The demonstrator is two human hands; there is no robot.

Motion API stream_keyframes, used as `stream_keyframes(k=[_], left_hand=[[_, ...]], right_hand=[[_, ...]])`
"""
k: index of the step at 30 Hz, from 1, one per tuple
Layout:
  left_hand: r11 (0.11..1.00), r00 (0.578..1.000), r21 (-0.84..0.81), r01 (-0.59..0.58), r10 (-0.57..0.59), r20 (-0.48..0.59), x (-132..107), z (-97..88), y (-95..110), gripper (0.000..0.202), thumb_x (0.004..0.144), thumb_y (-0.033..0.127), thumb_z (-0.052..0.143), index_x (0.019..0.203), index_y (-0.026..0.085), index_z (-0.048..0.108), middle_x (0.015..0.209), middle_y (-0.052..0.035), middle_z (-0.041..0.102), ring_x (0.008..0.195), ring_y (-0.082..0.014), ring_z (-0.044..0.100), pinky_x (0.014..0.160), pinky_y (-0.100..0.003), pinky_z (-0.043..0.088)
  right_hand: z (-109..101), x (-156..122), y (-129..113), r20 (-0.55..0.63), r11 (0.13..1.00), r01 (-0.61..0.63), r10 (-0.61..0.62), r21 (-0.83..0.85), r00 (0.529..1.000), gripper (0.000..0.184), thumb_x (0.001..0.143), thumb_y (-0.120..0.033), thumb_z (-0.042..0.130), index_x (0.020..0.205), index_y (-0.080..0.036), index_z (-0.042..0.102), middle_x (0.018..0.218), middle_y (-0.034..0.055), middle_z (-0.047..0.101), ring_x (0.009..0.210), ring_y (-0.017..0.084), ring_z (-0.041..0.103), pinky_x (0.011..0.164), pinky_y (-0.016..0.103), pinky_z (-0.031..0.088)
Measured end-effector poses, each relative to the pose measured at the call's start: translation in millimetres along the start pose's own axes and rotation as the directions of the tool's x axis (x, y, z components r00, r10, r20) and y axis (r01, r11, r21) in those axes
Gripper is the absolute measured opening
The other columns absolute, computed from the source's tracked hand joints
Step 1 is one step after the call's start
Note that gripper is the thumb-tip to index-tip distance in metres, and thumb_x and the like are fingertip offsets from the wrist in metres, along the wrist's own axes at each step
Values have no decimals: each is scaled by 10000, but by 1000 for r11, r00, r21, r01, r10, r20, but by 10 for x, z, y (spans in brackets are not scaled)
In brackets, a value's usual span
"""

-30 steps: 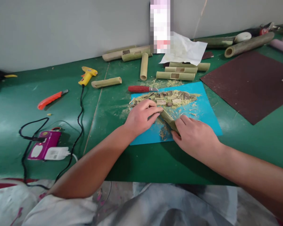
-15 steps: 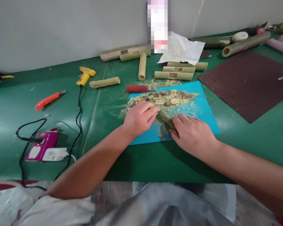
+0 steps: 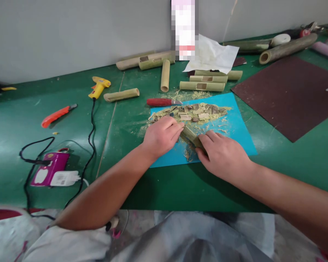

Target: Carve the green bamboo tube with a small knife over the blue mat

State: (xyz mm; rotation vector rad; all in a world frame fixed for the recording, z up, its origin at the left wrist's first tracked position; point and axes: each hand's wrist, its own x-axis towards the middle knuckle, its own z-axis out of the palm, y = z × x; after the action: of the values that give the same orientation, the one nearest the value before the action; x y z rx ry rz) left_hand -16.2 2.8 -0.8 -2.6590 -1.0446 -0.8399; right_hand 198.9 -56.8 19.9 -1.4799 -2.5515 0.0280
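Observation:
A short bamboo tube (image 3: 190, 136) slants between my hands over a blue sheet (image 3: 240, 127). My right hand (image 3: 225, 153) is closed around its near end, thumb underneath. At the far end, the bent fingers of my left hand (image 3: 164, 138) are closed on the tube; its fingertips are partly hidden, so I cannot tell whether they also hold something small. Just beyond my hands lies a heap of bamboo chips and shavings (image 3: 199, 112). A red-handled knife (image 3: 160, 102) rests at the sheet's far left corner.
Several cut bamboo tubes (image 3: 202, 86) lie toward the wall, near white paper (image 3: 214, 54). To the left are a yellow glue gun (image 3: 98, 87), an orange utility knife (image 3: 57, 115) and a purple power strip (image 3: 47, 169) with cords. A dark brown sheet (image 3: 289, 98) covers the right side.
Both hands keep their hold on the bamboo tube, with hardly any movement. The view has shifted very slightly.

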Motion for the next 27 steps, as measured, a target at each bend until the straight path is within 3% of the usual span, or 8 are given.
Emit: stream_keyframes(k=[5,9,13,15,20,23,27], left_hand=[[995,993,-70,-68,74,89,8,20,68,353,1053,289,437,899,155,726,729,-36,641,677,-136,583,611,-244,441],[1000,999,13,-19,19,40,-7,-27,-18,350,1046,281,447,884,140,724,742,-52,639,688,-149,575,621,-258,439],[997,991,-3,-83,83,102,-34,-63,-20,351,1048,273,430,919,145,730,716,-43,623,676,-153,558,608,-264,430],[999,996,-2,-54,54,72,-36,-59,9,346,1046,278,440,908,147,729,728,-48,628,687,-154,561,600,-265,422],[997,990,-53,-59,65,129,-21,-37,77,388,1059,299,401,882,170,721,716,-39,619,669,-148,554,593,-269,417],[999,996,-40,-20,24,85,-22,-49,80,366,1055,301,421,913,160,727,741,-45,632,686,-150,568,603,-266,435],[995,993,-83,-51,60,102,-49,-58,35,327,1043,274,453,947,148,740,724,-36,632,678,-146,578,612,-260,458]], right_hand=[[64,-1,-9,-72,998,60,-59,12,996,151,926,-191,502,863,-151,634,798,87,623,725,209,574,600,319,351],[67,-5,-13,-99,997,73,-72,7,992,134,912,-193,516,862,-154,634,791,85,618,714,205,559,599,317,341],[58,-19,-11,-120,997,77,-76,8,990,120,901,-177,528,832,-158,624,769,77,611,685,199,557,586,316,339],[60,-25,-9,-130,997,81,-79,10,988,112,898,-177,537,826,-159,621,769,77,611,684,201,561,584,317,343],[66,-26,-6,-112,997,79,-77,13,991,118,904,-176,529,833,-163,623,776,75,613,674,199,552,580,318,336],[55,-19,-6,-87,997,67,-65,23,994,116,906,-190,534,841,-162,626,790,78,617,673,195,541,583,318,331],[31,-9,-17,-52,998,60,-58,35,997,132,909,-182,519,850,-154,634,786,82,613,693,196,546,590,316,326]])
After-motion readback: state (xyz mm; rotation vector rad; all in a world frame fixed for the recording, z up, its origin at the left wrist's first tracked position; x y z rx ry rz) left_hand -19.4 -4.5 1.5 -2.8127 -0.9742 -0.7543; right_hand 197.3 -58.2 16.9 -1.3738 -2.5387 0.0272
